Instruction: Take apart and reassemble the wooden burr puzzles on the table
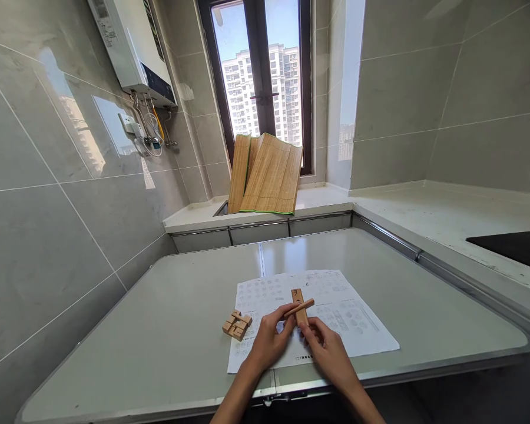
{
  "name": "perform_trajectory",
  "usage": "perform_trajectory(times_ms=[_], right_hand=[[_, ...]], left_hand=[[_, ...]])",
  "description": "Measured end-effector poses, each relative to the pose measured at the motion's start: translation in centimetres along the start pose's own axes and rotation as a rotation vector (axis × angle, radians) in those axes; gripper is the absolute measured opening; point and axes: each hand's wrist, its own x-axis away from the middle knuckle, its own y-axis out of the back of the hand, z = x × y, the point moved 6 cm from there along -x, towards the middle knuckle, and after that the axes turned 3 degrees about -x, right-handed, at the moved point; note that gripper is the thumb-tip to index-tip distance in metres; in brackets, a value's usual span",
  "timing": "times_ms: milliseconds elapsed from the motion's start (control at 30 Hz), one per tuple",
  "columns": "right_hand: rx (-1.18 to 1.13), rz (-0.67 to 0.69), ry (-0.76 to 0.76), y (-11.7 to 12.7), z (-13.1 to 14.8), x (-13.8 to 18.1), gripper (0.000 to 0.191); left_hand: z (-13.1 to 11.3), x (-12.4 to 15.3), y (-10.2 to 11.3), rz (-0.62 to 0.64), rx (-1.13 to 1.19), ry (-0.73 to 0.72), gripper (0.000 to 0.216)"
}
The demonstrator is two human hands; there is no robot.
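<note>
Over a printed paper sheet (335,306) my two hands meet with small notched wooden sticks. My left hand (268,341) pinches a thin wooden stick (301,307) that lies crosswise. My right hand (329,348) grips the lower end of an upright notched wooden piece (298,299), which the thin stick crosses. A small cluster of joined wooden blocks (237,324) rests on the paper's left edge, just left of my left hand, untouched.
The grey table (159,330) stands against a tiled wall on the left. Behind it a white counter (424,218) runs to the right with a black hob (512,247). Bamboo mats (269,174) lean at the window. A water heater (132,53) hangs upper left.
</note>
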Motion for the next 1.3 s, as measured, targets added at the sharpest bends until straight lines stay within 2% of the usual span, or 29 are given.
perform_trajectory(times_ms=[300,600,767,933,1300], right_hand=[[0.146,-0.003,0.078,0.3,0.3,0.2,0.052],[0.141,-0.017,0.093,0.3,0.0,0.1,0.047],[0.122,-0.018,0.062,0.4,-0.2,0.2,0.046],[0.11,-0.012,0.038,0.3,-0.3,0.2,0.048],[0.093,0.015,0.036,0.2,0.2,0.2,0.047]], left_hand=[[-0.6,0.0,0.0,0.051,0.045,0.008,0.032],[-1.1,0.1,-0.1,0.071,0.094,-0.008,0.027],[0.0,0.1,0.1,0.023,0.12,0.014,0.05],[0.5,0.1,-0.1,0.058,0.052,0.032,0.048],[1.0,0.5,-0.3,0.055,-0.041,-0.085,0.054]])
